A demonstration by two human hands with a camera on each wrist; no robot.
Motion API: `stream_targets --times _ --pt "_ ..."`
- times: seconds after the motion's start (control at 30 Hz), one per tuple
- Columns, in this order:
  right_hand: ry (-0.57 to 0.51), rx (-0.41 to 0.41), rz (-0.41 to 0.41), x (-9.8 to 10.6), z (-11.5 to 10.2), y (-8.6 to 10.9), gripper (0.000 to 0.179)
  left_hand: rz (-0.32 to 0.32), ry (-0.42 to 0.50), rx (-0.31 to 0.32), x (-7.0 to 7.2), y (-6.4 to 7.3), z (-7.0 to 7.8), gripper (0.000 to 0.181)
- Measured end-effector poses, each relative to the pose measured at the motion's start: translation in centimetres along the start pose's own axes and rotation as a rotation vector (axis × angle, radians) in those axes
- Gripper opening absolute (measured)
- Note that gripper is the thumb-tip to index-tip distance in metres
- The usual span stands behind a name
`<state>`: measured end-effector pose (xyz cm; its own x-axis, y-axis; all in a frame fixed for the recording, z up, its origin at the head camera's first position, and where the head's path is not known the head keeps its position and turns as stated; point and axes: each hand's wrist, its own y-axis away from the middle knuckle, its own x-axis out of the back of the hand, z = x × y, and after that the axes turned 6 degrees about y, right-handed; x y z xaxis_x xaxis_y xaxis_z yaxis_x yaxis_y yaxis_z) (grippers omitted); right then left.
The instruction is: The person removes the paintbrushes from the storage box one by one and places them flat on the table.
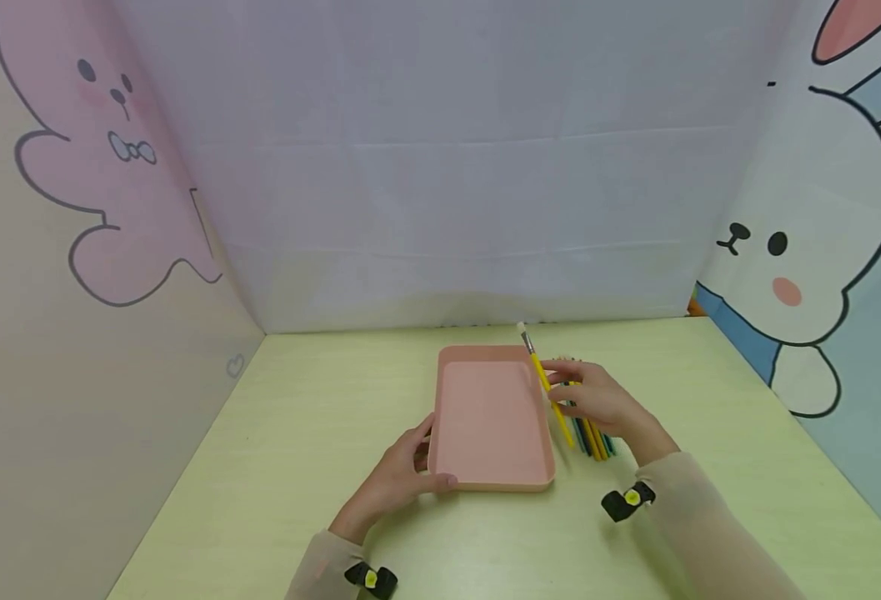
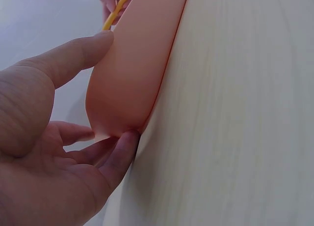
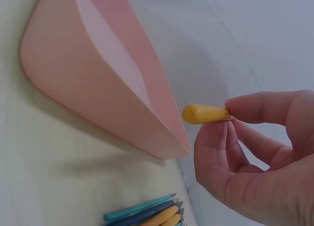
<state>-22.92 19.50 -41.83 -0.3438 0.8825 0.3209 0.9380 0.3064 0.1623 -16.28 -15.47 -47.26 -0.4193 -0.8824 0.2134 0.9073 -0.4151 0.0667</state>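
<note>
A shallow pink tray [image 1: 493, 425] lies on the table, its long side pointing away from me. My left hand [image 1: 395, 475] grips its near left corner; in the left wrist view the thumb touches the rim and fingers press the outer wall near the bottom. Beside the tray's right edge, my right hand [image 1: 601, 400] pinches a yellow paintbrush [image 1: 543, 379] between thumb and fingertips. The brush is tilted, its pale bristles up and its handle end [image 3: 203, 114] down. Under and beside the right hand lie several more paintbrushes [image 1: 596, 440] with teal, dark blue and yellow handles, partly hidden by it.
The pale wooden table [image 1: 320, 400] is bounded by a white back wall [image 1: 455, 192]. A left panel shows a pink cartoon animal [image 1: 125, 233], and a right panel shows a white cartoon rabbit [image 1: 808, 275]. Both wrists wear black straps [image 1: 628, 502].
</note>
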Motion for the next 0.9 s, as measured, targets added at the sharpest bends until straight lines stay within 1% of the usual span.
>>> stream_targets --times 0.13,0.3,0.53,0.63,0.9 --pt "-0.009 -0.004 0.049 1.3 0.9 0.6 0.064 -0.001 -0.002 -0.002 0.0 0.0 -0.1 0.110" --pt "-0.005 -0.030 0.105 2.5 2.0 1.3 0.065 0.004 -0.007 -0.006 0.0 0.0 -0.1 0.110" --pt "0.006 -0.113 0.186 3.7 2.9 1.8 0.067 -0.003 0.009 -0.011 0.1 0.0 -0.2 0.111" --pt "0.006 -0.125 0.203 4.1 3.2 2.0 0.067 -0.006 0.007 -0.005 0.1 -0.1 -0.3 0.111" --pt "0.014 -0.118 0.213 4.7 4.1 2.3 0.066 0.004 -0.021 0.008 0.1 -0.2 -0.5 0.112"
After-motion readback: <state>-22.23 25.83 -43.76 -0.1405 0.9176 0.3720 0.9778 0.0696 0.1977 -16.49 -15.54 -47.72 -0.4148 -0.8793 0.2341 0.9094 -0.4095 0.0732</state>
